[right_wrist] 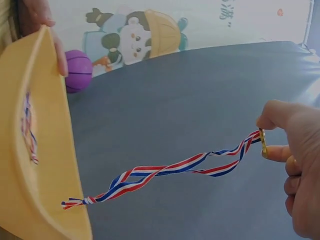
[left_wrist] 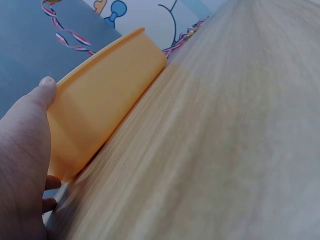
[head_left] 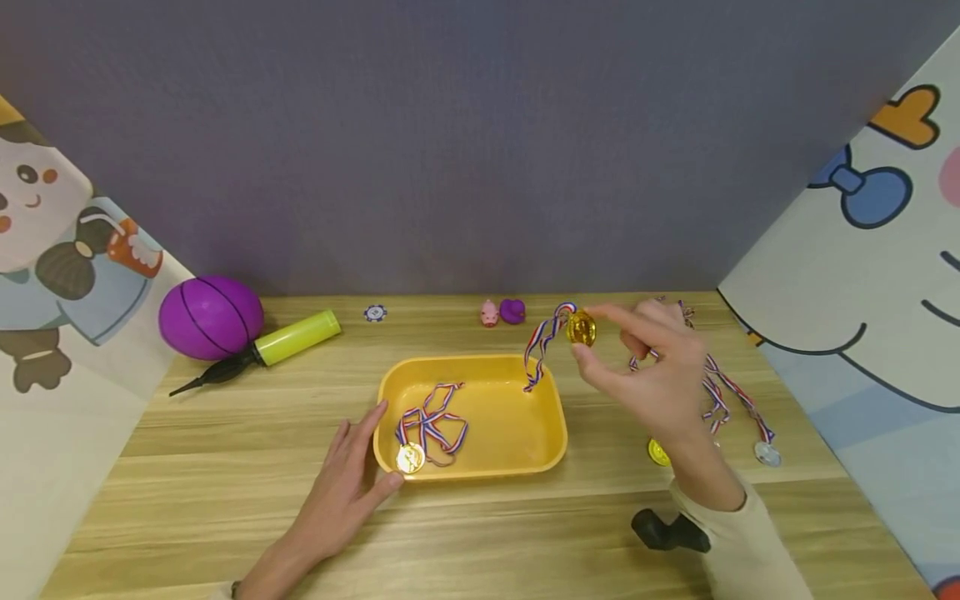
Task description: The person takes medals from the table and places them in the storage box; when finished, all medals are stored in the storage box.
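Round gold medal (head_left: 581, 327) pinched by right hand (head_left: 660, 375), striped ribbon (head_left: 542, 350) dangling.

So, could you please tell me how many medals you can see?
4: one in the yellow tray, one pinched by the right hand, two on the table; others may be hidden.

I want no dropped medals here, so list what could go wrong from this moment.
1. The right hand only pinches the gold medal by its edge, so it may slip.
2. Its ribbon trails over the yellow tray rim and could snag.
3. The forearm hangs above the medals on the table and might sweep them away.
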A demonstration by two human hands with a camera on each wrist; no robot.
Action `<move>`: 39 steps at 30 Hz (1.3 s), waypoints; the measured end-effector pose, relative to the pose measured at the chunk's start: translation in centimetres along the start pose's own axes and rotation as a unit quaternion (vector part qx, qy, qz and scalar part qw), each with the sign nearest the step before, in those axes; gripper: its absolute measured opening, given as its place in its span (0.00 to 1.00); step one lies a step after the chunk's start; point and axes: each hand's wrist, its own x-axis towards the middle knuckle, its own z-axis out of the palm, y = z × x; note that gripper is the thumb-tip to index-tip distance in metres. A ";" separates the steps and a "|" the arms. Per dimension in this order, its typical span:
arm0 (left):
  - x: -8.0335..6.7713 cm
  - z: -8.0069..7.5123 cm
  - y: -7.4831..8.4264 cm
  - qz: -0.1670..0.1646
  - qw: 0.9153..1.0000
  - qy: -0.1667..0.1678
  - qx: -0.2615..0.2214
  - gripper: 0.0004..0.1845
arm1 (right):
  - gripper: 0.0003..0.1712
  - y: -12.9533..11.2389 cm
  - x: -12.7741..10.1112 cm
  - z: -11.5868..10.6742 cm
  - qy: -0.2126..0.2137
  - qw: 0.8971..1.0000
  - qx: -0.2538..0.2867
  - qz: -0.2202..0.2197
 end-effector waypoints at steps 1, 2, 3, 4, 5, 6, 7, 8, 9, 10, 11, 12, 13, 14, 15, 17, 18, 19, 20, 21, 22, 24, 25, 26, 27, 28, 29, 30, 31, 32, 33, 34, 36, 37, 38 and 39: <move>0.0 0.0 0.0 0.000 1.000 0.000 0.000 0.49 | 0.18 0.0 -0.1 0.2 -0.007 1.000 -0.001 0.001; 0.0 0.0 0.0 0.001 1.000 0.000 0.000 0.49 | 0.18 0.0 -0.3 0.4 -0.013 1.000 -0.003 0.001; 0.0 0.0 0.1 0.001 1.000 0.000 0.000 0.49 | 0.18 0.0 -0.4 0.6 -0.019 1.000 -0.002 0.001; 0.0 0.0 0.1 0.002 1.000 0.000 0.000 0.49 | 0.18 0.0 -0.6 0.9 -0.025 1.000 -0.003 0.000; 0.0 0.0 0.1 0.002 1.000 0.000 0.000 0.49 | 0.17 0.0 -0.7 1.1 -0.031 1.000 -0.002 0.000; 0.1 0.0 0.1 0.002 1.000 0.000 0.000 0.49 | 0.17 0.1 -0.9 1.4 -0.037 0.999 -0.002 0.000; 0.1 0.0 0.2 0.002 1.000 0.000 -0.001 0.49 | 0.17 0.2 -1.1 1.6 -0.044 0.999 -0.005 -0.003; 0.1 0.0 0.2 0.002 1.000 0.000 -0.002 0.49 | 0.17 0.3 -1.3 1.8 -0.053 0.999 -0.010 -0.005; 0.1 0.0 0.2 0.001 1.000 0.000 -0.003 0.49 | 0.17 0.4 -1.5 2.1 -0.059 0.998 -0.014 -0.009; 0.1 0.0 0.2 0.001 1.000 0.000 -0.003 0.49 | 0.17 0.5 -1.8 2.3 -0.068 0.997 -0.018 -0.012; 0.1 0.0 0.2 0.001 1.000 0.000 -0.003 0.49 | 0.17 0.6 -2.1 2.6 -0.075 0.997 -0.021 -0.012; 0.0 0.0 0.2 0.000 1.000 0.000 -0.004 0.49 | 0.17 0.8 -2.4 2.9 -0.084 0.996 -0.027 -0.013; 0.0 0.0 0.2 0.000 1.000 0.000 -0.004 0.49 | 0.17 0.9 -2.7 3.1 -0.094 0.995 -0.029 -0.013; 0.0 -0.1 0.2 0.000 1.000 0.000 -0.004 0.49 | 0.17 1.1 -3.1 3.4 -0.101 0.994 -0.033 -0.013; 0.0 -0.1 0.2 0.000 1.000 0.000 -0.004 0.49 | 0.18 1.2 -3.5 3.8 -0.107 0.994 -0.033 -0.014; 0.0 -0.1 0.2 -0.001 1.000 0.000 -0.003 0.49 | 0.18 1.4 -4.3 4.3 -0.123 0.992 -0.037 -0.012; 0.0 -0.1 0.1 -0.001 1.000 0.000 -0.003 0.49 | 0.18 1.5 -4.6 4.6 -0.131 0.991 -0.039 -0.014; 0.0 -0.1 0.1 -0.002 1.000 0.000 -0.003 0.49 | 0.19 1.6 -5.0 4.9 -0.135 0.990 -0.038 -0.015; 0.0 -0.1 0.1 -0.003 1.000 0.000 -0.003 0.49 | 0.19 1.6 -5.3 5.2 -0.140 0.989 -0.040 -0.017; 0.0 -0.2 0.1 -0.004 1.000 -0.001 -0.003 0.49 | 0.19 1.7 -5.6 5.5 -0.146 0.989 -0.036 -0.015; 0.0 -0.2 0.1 -0.004 1.000 -0.001 -0.002 0.49 | 0.18 1.7 -5.9 5.8 -0.150 0.988 -0.033 -0.014; 0.0 -0.2 0.1 -0.005 1.000 -0.001 -0.002 0.49 | 0.18 1.7 -6.3 6.3 -0.156 0.987 -0.026 -0.013; 0.0 -0.2 0.1 -0.005 1.000 -0.001 -0.001 0.49 | 0.18 1.7 -6.6 6.6 -0.159 0.987 -0.025 -0.012; 0.0 -0.2 0.1 -0.005 1.000 -0.001 -0.001 0.49 | 0.18 1.6 -6.8 6.9 -0.164 0.986 -0.024 -0.011; 0.0 -0.1 0.0 -0.004 1.000 -0.001 -0.001 0.49 | 0.18 1.6 -6.9 7.2 -0.169 0.985 -0.023 -0.009; 0.0 -0.1 0.0 -0.004 1.000 -0.001 -0.001 0.49 | 0.18 1.5 -7.1 7.4 -0.174 0.984 -0.025 -0.008; 0.0 -0.1 0.0 -0.004 1.000 -0.001 -0.002 0.49 | 0.18 1.4 -7.2 7.7 -0.180 0.983 -0.029 -0.008; 0.0 -0.1 0.0 -0.004 1.000 -0.001 -0.001 0.49 | 0.18 1.3 -7.4 7.9 -0.186 0.982 -0.033 -0.007; 0.0 -0.1 -0.1 -0.004 1.000 -0.001 -0.002 0.49 | 0.18 1.2 -7.5 8.2 -0.194 0.980 -0.040 -0.004; 0.0 0.0 -0.1 -0.004 1.000 -0.001 -0.002 0.49 | 0.18 1.1 -7.6 8.4 -0.203 0.978 -0.046 -0.001; 0.0 0.0 -0.1 -0.004 1.000 -0.002 -0.002 0.49 | 0.18 1.0 -7.7 8.6 -0.210 0.976 -0.052 0.001; 0.0 0.0 -0.1 -0.004 1.000 -0.002 -0.002 0.49 | 0.18 0.9 -7.8 8.8 -0.216 0.975 -0.057 0.004; 0.0 0.0 -0.1 -0.004 1.000 -0.002 -0.001 0.49 | 0.19 0.7 -8.0 9.2 -0.227 0.972 -0.065 0.005; 0.0 0.0 -0.1 -0.004 1.000 -0.002 -0.001 0.49 | 0.19 0.6 -8.0 9.4 -0.231 0.971 -0.067 0.005; 0.0 0.0 -0.1 -0.004 1.000 -0.001 -0.001 0.49 | 0.19 0.5 -8.1 9.6 -0.235 0.969 -0.068 0.005; 0.0 0.0 -0.1 -0.004 1.000 0.000 -0.002 0.49 | 0.19 0.4 -8.2 9.8 -0.239 0.968 -0.069 0.005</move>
